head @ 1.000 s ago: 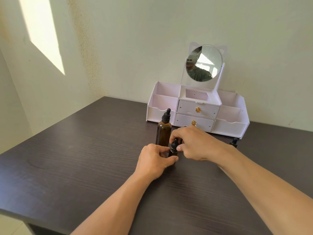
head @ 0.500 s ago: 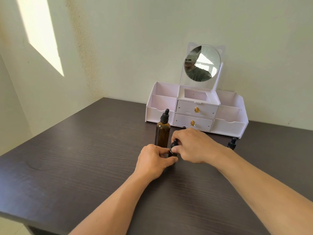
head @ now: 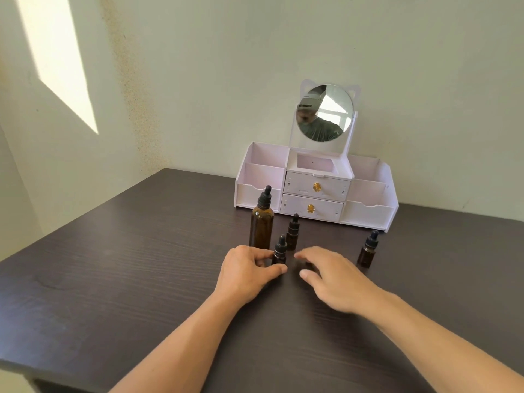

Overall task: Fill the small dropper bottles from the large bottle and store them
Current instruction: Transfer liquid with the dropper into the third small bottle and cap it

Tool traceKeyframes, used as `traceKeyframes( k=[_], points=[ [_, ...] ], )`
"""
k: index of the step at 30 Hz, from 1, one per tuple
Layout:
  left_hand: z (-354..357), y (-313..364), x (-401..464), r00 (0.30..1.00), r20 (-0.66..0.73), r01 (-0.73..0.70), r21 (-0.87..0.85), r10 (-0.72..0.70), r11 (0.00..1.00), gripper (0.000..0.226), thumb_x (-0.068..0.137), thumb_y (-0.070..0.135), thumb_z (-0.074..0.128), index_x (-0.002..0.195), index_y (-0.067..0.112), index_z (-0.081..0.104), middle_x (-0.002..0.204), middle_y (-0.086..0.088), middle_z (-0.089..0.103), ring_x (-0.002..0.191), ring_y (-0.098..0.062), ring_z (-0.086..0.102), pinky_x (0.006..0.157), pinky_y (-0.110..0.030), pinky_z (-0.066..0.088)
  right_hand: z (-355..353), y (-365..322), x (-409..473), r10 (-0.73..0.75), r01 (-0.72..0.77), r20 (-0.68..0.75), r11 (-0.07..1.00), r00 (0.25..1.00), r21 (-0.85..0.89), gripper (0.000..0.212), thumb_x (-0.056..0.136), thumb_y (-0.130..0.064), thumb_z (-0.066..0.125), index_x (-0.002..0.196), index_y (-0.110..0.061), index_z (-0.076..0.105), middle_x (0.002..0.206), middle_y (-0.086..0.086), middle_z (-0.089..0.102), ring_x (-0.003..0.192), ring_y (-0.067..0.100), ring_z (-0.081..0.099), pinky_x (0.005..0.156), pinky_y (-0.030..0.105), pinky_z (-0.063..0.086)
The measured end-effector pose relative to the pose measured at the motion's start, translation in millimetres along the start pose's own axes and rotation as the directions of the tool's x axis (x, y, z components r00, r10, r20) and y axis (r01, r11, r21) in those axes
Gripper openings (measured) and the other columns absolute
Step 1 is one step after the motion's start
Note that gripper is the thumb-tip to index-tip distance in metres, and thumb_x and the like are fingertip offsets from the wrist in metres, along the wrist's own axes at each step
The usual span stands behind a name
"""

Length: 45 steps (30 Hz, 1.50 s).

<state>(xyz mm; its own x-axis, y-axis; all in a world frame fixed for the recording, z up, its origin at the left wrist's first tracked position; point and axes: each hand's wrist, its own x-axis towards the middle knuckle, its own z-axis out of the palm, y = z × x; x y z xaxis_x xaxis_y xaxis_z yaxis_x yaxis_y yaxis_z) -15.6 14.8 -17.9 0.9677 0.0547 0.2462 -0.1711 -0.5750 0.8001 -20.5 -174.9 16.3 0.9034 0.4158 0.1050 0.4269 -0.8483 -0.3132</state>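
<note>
Near the worktop [head: 113, 279] middle, left hand [head: 246, 275] pinches a small dropper bottle [head: 280, 251] upright so it won't tip; right hand [head: 330, 276] hovers open beside it. Large bottle [head: 262, 222] waits just behind, organizer [head: 368, 214] by the back edge for storing.

Home bedroom: vanity organizer [head: 368, 214] with mirror [head: 325, 112].

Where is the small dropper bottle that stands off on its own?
In the head view, that small dropper bottle stands upright on the table, right of the right hand, in front of the organizer's right end.
</note>
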Motion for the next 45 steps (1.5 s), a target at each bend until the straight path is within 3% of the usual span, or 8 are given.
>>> traceKeyframes(
  k=[4, 7, 13, 18, 29, 39, 42, 45],
  points=[
    [2.1, 7.5, 0.6, 0.999, 0.039, 0.025, 0.026, -0.026, 0.999, 0.057, 0.076, 0.045, 0.077, 0.126, 0.021, 0.064, 0.073, 0.007, 0.066, 0.07, -0.008, 0.063, 0.077, -0.028, 0.058, 9.2, 21.0, -27.2, -0.07, 0.088, 0.157, 0.99, 0.985, -0.108, 0.056, 0.1, -0.045, 0.027, 0.151, -0.029, 0.011, 0.159, -0.017, 0.004, 0.145, -0.001, -0.004, 0.12, 0.03, 0.002],
    [5.0, 14.3, 3.1, 0.997, 0.07, 0.033, 0.06, -0.037, 0.998, 0.052, 0.077, 0.044, 0.076, 0.124, 0.022, 0.066, 0.08, 0.005, 0.067, 0.074, -0.009, 0.063, 0.077, -0.031, 0.058, 9.7, 31.5, -44.5, -0.096, 0.12, 0.186, 0.985, 0.978, -0.121, 0.058, 0.099, -0.049, 0.022, 0.151, -0.032, 0.001, 0.157, -0.022, -0.008, 0.14, -0.009, -0.015, 0.12, 0.027, -0.006],
    [28.9, 35.9, 8.6, 0.995, 0.104, -0.021, 0.13, 0.007, 0.991, 0.044, 0.081, 0.043, 0.073, 0.12, 0.023, 0.069, 0.087, 0.006, 0.069, 0.073, -0.007, 0.059, 0.07, -0.025, 0.054, 0.3, 45.4, -77.9, -0.109, 0.125, 0.164, 0.988, 0.98, -0.09, 0.056, 0.099, -0.05, 0.026, 0.149, -0.037, 0.006, 0.154, -0.029, -0.004, 0.135, -0.019, -0.014, 0.117, 0.018, -0.007],
    [56.0, 52.3, 19.8, 0.997, 0.076, 0.003, 0.179, -0.017, 0.984, 0.046, 0.083, 0.045, 0.07, 0.124, 0.023, 0.066, 0.109, 0.002, 0.071, 0.093, -0.012, 0.064, 0.077, -0.028, 0.055, -5.8, 63.2, -94.3, -0.033, 0.035, 0.069, 0.999, 0.997, -0.036, 0.05, 0.097, -0.052, 0.032, 0.145, -0.044, 0.022, 0.151, -0.032, 0.008, 0.134, -0.023, -0.006, 0.117, 0.017, -0.002],
    [78.2, 68.2, 30.4, 0.999, -0.024, 0.046, 0.313, -0.04, 0.949, 0.042, 0.086, 0.048, 0.066, 0.122, 0.026, 0.067, 0.106, 0.003, 0.072, 0.095, -0.017, 0.066, 0.077, -0.033, 0.056, -5.2, 67.4, -88.4, 0.175, -0.177, -0.12, 0.984, 0.977, -0.007, 0.053, 0.094, -0.055, 0.04, 0.144, -0.036, 0.035, 0.154, -0.019, 0.025, 0.143, -0.003, 0.012, 0.12, 0.028, 0.006],
    [78.2, 68.0, 10.6, 0.998, -0.053, 0.05, 0.337, -0.034, 0.94, 0.023, 0.083, 0.044, 0.07, 0.086, 0.022, 0.064, 0.085, 0.004, 0.067, 0.079, -0.014, 0.061, 0.07, -0.031, 0.053, -23.8, 95.9, -75.5, 0.588, -0.565, 0.063, 0.798, 0.806, -0.209, 0.12, 0.065, -0.092, 0.01, 0.15, -0.009, -0.009, 0.16, 0.005, -0.014, 0.147, 0.02, -0.013, 0.12, 0.044, -0.002],
    [91.9, 75.6, 5.6, 0.996, 0.077, -0.061, 0.215, 0.046, 0.975, 0.017, 0.084, 0.038, 0.07, 0.089, 0.023, 0.067, 0.076, 0.008, 0.064, 0.076, -0.011, 0.063, 0.076, -0.034, 0.057, -31.5, 121.9, -72.1, 0.564, -0.538, 0.073, 0.813, 0.823, -0.222, 0.115, 0.067, -0.091, 0.01, 0.151, -0.015, -0.009, 0.16, 0.0, -0.013, 0.147, 0.017, -0.014, 0.12, 0.046, -0.003],
    [109.0, 86.7, 10.8, 0.987, 0.112, -0.127, 0.085, 0.118, 0.988, 0.023, 0.087, 0.026, 0.067, 0.109, 0.021, 0.067, 0.079, 0.01, 0.063, 0.08, -0.007, 0.06, 0.082, -0.027, 0.053, -27.0, 137.1, -72.1, 0.509, -0.488, 0.028, 0.839, 0.86, -0.239, 0.085, 0.088, -0.071, 0.012, 0.151, -0.017, -0.006, 0.16, -0.001, -0.012, 0.147, 0.015, -0.013, 0.12, 0.046, -0.002]
  ],
)
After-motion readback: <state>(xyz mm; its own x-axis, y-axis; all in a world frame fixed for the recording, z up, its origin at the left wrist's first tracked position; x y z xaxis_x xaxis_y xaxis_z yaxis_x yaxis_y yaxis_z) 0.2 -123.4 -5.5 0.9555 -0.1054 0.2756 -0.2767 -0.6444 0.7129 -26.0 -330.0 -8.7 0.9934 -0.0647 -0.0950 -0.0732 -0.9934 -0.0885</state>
